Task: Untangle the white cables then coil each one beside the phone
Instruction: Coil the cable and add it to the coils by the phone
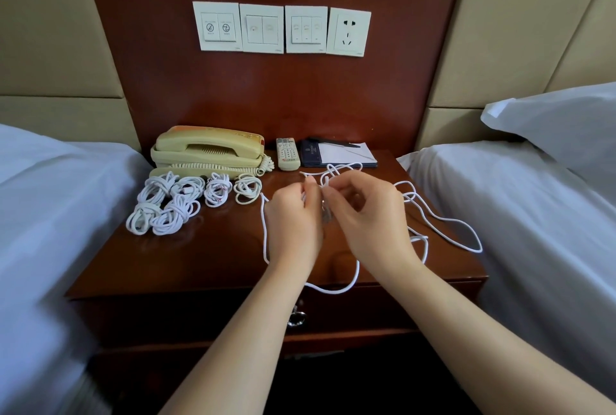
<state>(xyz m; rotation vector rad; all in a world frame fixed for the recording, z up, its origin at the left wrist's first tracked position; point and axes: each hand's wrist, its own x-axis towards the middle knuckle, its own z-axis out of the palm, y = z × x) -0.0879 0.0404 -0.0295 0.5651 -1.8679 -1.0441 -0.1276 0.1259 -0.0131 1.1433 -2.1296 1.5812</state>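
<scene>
Untangling loose white cable (333, 291), worktop (206, 258) right half; left hand (293, 224) & right hand (366, 221) pinch its knot. Next, prob.: tease loops free, coil beside phone (206, 151).

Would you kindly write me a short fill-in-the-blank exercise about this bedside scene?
The remote lies ____ the phone and the notepad.
The left hand and right hand pinch the loose cable, not yet ____.
The coiled cables lie in front of the ____.
Missing: between; coiled; phone.

Left hand (293, 224), centre frame: fingers curled, pinching white cable (333, 291). Right hand (370, 224) alongside, likewise pinching. Forearms enter from bottom edge.
</scene>
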